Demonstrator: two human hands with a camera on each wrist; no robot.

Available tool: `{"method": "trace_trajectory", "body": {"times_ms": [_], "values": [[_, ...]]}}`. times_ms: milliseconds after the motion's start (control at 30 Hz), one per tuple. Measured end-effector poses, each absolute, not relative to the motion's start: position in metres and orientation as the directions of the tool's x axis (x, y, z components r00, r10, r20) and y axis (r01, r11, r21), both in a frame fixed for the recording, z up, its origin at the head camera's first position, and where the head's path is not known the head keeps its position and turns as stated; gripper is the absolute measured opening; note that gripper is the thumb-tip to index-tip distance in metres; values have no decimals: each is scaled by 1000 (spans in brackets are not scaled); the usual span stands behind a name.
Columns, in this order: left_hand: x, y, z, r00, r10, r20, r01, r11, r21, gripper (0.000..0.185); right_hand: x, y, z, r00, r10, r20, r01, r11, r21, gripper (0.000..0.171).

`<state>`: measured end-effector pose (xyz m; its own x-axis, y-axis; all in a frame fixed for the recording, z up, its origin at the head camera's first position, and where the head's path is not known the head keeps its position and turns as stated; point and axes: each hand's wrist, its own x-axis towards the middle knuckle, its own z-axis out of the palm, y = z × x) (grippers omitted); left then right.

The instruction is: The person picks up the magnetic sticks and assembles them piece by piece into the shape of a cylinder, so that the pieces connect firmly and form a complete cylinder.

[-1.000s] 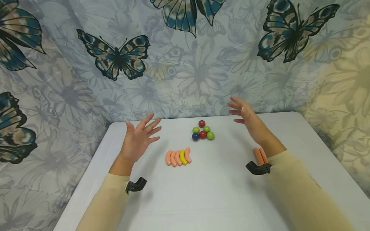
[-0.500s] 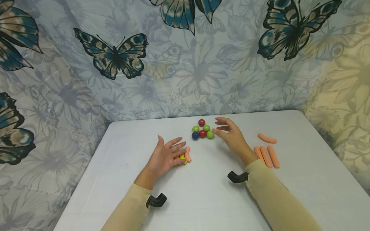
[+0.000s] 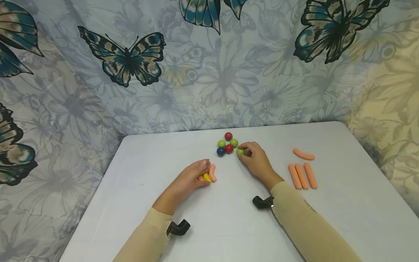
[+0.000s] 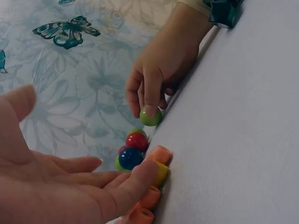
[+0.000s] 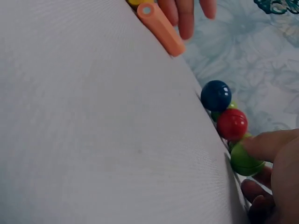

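Butterfly cloth behind, white table (image 3: 229, 225) below. Our right hand (image 3: 256, 162) pinches a green ball (image 3: 240, 151) at the edge of the ball cluster (image 3: 227, 145), where it is easiest to pick. Our left hand (image 3: 188, 180) lies on the sticks (image 3: 209, 174), fingers curled over them; a yellow one (image 4: 160, 173) peeks out.

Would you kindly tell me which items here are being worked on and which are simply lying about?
In use:
- green ball, pinched by right hand
- yellow piece, under left hand

Lying about:
- remaining balls
- four orange sticks at the right
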<state>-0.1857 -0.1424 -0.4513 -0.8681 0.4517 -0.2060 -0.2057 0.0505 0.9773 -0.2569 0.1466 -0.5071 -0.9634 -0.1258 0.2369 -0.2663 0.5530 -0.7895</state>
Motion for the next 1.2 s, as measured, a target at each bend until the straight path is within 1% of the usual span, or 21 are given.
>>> {"method": "trace_trajectory", "body": {"times_ms": [67, 167, 267, 333, 433, 533, 600, 733, 800, 833, 867, 967, 1033, 1100, 1200], "values": [[-185, -135, -451, -900, 376, -222, -150, 213, 965, 80, -256, 147, -507, -966, -119, 229, -255, 574, -778, 23], [-186, -124, -454, -937, 283, -206, -72, 422, 904, 76, -253, 148, -507, -971, -128, 204, -240, 588, -773, 23], [-186, -114, -459, -959, 236, -155, -1, 547, 837, 70, -249, 148, -507, -975, -130, 178, -221, 592, -775, 24], [-187, -108, -462, -970, 225, -96, 68, 626, 777, 63, -246, 149, -507, -977, -128, 172, -215, 594, -775, 24], [-187, -101, -468, -975, 224, 7, 176, 746, 642, 42, -241, 152, -508, -977, -134, 168, -214, 592, -777, 24], [-188, -95, -474, -969, 233, 82, 241, 824, 513, 19, -235, 155, -507, -976, -148, 162, -219, 588, -779, 26], [-188, -94, -476, -967, 234, 101, 254, 846, 469, 10, -230, 158, -505, -976, -158, 148, -214, 583, -784, 27], [-189, -95, -477, -969, 228, 100, 248, 851, 462, 14, -218, 163, -501, -977, -179, 113, -194, 543, -817, 30], [-189, -97, -477, -970, 215, 110, 242, 848, 472, 11, -214, 165, -501, -976, -196, 97, -186, 509, -840, 32], [-189, -99, -477, -972, 203, 117, 234, 842, 487, 6, -211, 167, -501, -974, -206, 91, -183, 486, -854, 33], [-189, -100, -477, -974, 190, 125, 228, 834, 503, 5, -209, 169, -500, -974, -211, 83, -173, 459, -872, 35], [-188, -103, -476, -972, 167, 166, 233, 782, 579, 19, -203, 176, -500, -976, -211, 48, -120, 345, -931, 38], [-188, -104, -475, -965, 170, 198, 259, 726, 638, 22, -200, 181, -500, -977, -209, 33, -89, 267, -960, 39], [-189, -103, -475, -957, 183, 225, 289, 669, 685, 19, -199, 185, -498, -976, -216, 22, -67, 203, -977, 41], [-187, -100, -473, -953, 200, 227, 303, 603, 738, 10, -198, 186, -496, -971, -238, 19, -61, 172, -983, 43]]}}
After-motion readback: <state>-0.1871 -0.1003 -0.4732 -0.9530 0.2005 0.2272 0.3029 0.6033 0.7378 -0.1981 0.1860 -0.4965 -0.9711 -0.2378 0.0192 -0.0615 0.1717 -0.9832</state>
